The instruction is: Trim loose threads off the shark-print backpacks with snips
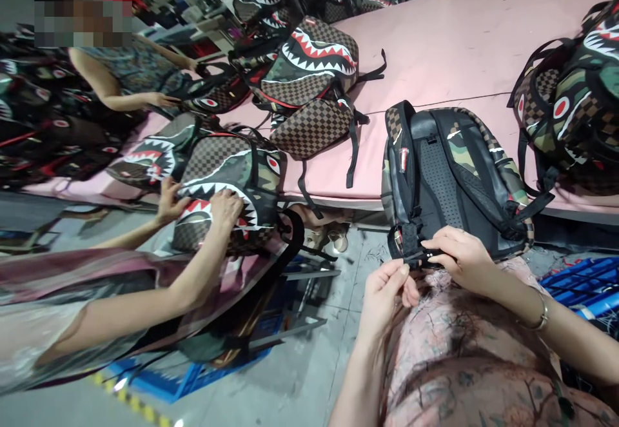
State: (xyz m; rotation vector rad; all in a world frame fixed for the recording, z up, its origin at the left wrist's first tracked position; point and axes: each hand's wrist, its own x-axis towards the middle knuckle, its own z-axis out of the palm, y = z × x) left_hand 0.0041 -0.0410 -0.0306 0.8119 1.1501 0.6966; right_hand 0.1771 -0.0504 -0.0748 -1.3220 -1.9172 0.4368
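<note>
A checkered and camouflage backpack [447, 175] lies on the near edge of the pink table, its black padded back and shoulder straps facing up. At its lower left corner, my left hand [393, 288] is closed, thumb and fingers pinched at the end of a thin dark strip. My right hand [459, 256] is beside it, its thumb and fingers closed around the same dark piece near the bag's bottom edge. Small bright spots show on this piece, which is too small to identify. The bag's lower edge rests close to my patterned clothing.
On the pink table [435, 46], more shark-mouth backpacks [319, 53] lie to the left and one stands at the right [575, 104]. At the left, a person's hands [225, 211] touch a backpack. Another person stands behind. Blue crates [580, 285] sit below.
</note>
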